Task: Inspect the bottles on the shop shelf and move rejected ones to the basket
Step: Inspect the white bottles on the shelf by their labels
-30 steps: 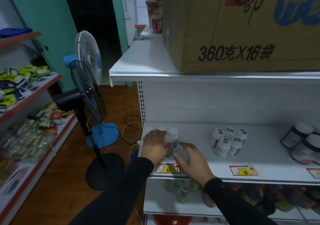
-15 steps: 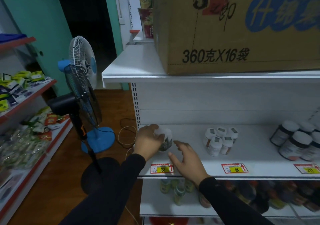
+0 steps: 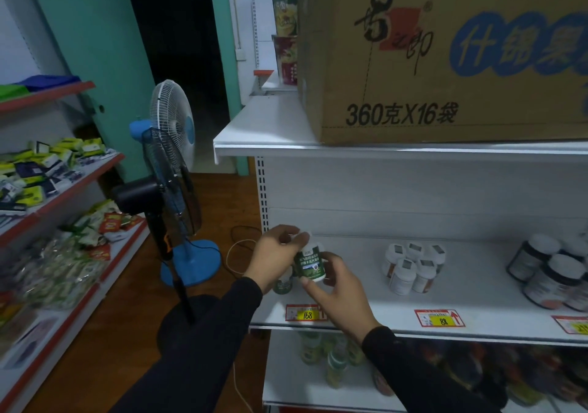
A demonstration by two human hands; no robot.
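A small white bottle with a green label [image 3: 310, 263] is lifted just above the left end of the white shelf [image 3: 359, 304]. My left hand [image 3: 275, 258] grips its cap end and my right hand [image 3: 337, 288] holds its base and side. Another green-labelled bottle [image 3: 282, 283] stands on the shelf below my left hand, partly hidden. A cluster of several white bottles [image 3: 412, 267] stands further right. Dark jars with white lids [image 3: 550, 272] sit at the right end. No basket is in view.
A big cardboard box [image 3: 445, 53] sits on the shelf above. Two standing fans [image 3: 168, 170] stand in the aisle to the left, with cables on the wooden floor. Snack shelves [image 3: 54, 196] line the left side. More bottles [image 3: 331, 358] fill the lower shelf.
My left hand has lifted the green-labelled bottle off the shelf. My right hand moved from resting on the shelf to holding the bottle's base. The camera moved closer.
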